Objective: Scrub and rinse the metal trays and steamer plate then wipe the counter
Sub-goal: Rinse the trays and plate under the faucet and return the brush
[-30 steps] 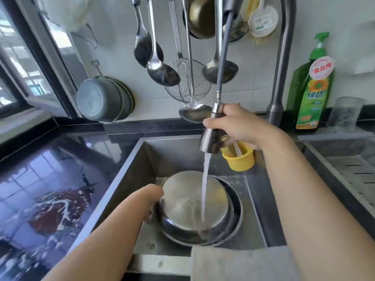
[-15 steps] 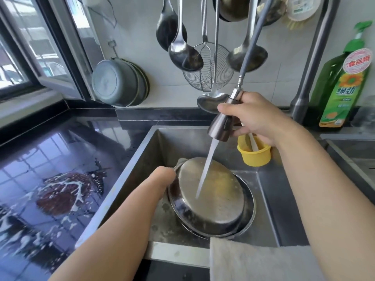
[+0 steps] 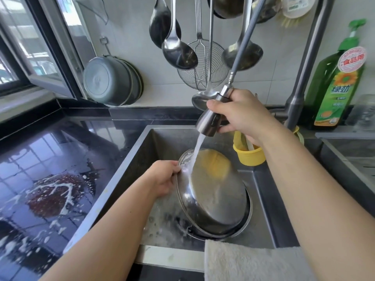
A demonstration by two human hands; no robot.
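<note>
Left hand [image 3: 164, 179] grips tray [image 3: 213, 197] rim, frame centre; right hand [image 3: 241, 114] holds sprayer [image 3: 211, 121]. Tray tilted steeper than a second ago; underside rinse is progressing.

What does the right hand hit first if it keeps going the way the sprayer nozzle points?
Likely the upturned metal tray: the right hand aims the sprayer head down-left, and its stream lands near the tray's upper rim by the left hand. Depth is uncertain.
</note>
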